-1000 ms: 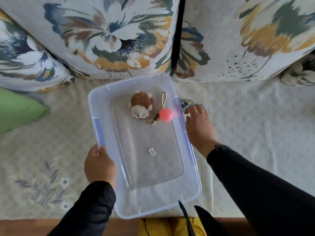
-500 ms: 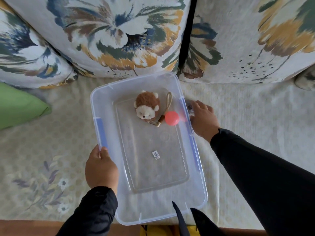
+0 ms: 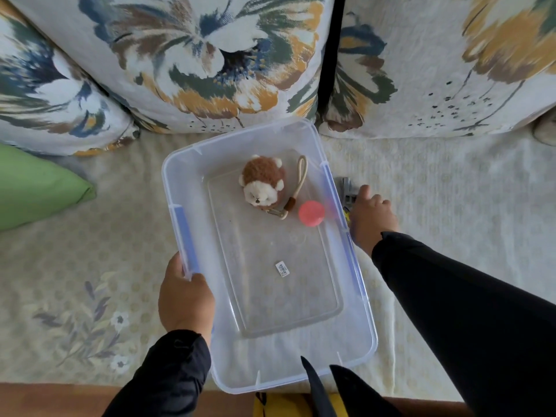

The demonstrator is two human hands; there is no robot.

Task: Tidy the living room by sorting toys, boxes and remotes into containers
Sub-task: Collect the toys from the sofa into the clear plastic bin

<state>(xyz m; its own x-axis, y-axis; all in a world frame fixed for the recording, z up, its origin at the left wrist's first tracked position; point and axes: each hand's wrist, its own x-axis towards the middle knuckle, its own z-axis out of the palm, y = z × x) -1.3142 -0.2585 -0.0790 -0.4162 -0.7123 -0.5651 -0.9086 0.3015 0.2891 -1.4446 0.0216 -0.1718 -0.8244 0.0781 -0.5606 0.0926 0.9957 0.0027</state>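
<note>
Gripping the clear bin's [image 3: 358, 341] rim, left hand [image 3: 185, 299].

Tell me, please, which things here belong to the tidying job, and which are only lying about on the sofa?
Part of the job:
- bin, gripped at its rim by the left hand
- plush toy and pink ball inside it
- small grey object beside the bin, at the right hand

Just lying about:
- floral cushions
- green pillow
- sofa cover
</note>
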